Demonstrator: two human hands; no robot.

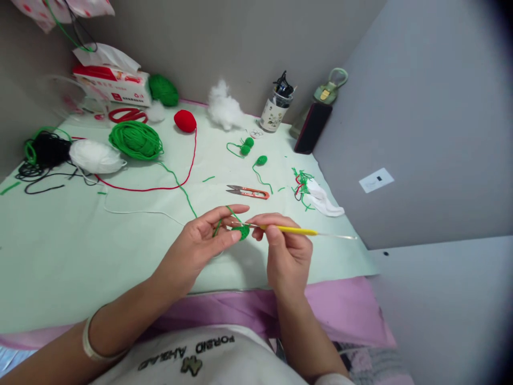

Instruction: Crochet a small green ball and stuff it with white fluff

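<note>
Between the thumb and fingers of my left hand (204,238) is a small green crochet piece (242,231). Green yarn (182,187) runs from the green skein (136,140) to this hand, and a strand passes over its raised index finger. My right hand (286,248) grips a crochet hook (296,230) by its yellow handle. The hook's thin metal tip meets the green piece; whether it sits inside a stitch is too small to tell. Just beyond my hands lie orange-handled thread snips (248,192).
Finished-looking green crochet balls (262,160) lie past the snips. A red yarn ball (185,121), white yarn (97,156), black yarn (50,149) and stuffing (224,106) are farther back. A phone (313,128) leans against a bottle (326,92) beside a pen cup (276,109). Yarn scraps (303,183) lie right.
</note>
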